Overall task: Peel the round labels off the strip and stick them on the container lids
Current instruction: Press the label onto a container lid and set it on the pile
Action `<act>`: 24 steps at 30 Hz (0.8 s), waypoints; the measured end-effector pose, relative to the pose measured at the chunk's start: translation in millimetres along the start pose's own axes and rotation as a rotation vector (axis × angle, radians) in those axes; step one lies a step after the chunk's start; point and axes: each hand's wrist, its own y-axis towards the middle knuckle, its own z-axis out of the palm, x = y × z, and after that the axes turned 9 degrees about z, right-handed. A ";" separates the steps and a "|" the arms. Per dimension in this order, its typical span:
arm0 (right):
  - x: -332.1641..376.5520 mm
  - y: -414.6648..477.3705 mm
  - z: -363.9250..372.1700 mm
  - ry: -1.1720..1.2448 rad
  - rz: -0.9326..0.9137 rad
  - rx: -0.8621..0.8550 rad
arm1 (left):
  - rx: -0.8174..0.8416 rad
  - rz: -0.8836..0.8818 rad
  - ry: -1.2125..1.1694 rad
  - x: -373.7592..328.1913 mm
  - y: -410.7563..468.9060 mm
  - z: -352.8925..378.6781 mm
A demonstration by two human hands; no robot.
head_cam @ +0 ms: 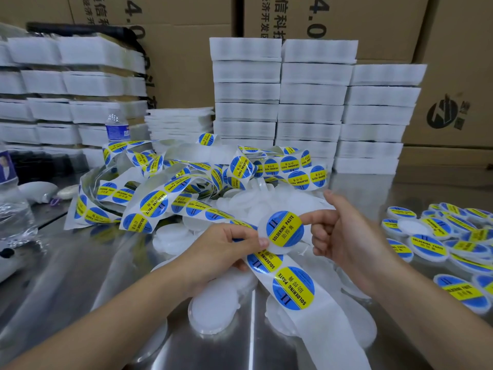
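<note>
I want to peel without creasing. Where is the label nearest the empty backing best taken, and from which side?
Probably pinch the thin rim of that label, on its lower right edge, coming from the right with the right hand. It lies flat on the strip, so only the rim offers purchase, and the left hand holds the strip and a lid above it.

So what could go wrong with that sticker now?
The label sits closer to one edge of the lid, so it might end up off-centre. Only one fingertip of the right hand presses it, so an edge could stay loose or wrinkle. The left hand just pinches the lid's rim above the strip, so the lid could slip.
</note>
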 end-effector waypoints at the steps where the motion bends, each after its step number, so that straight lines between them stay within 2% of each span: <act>1: -0.3 0.7 -0.3 -0.002 -0.003 0.003 | -0.004 -0.001 -0.002 0.2 0.0 -0.1; 9: -3.8 3.2 0.2 -0.025 0.005 0.032 | -0.012 0.017 -0.002 1.0 1.0 -0.9; 24: -3.3 -2.2 1.8 -0.111 -0.042 -0.014 | -0.009 0.028 0.002 3.4 1.1 -3.6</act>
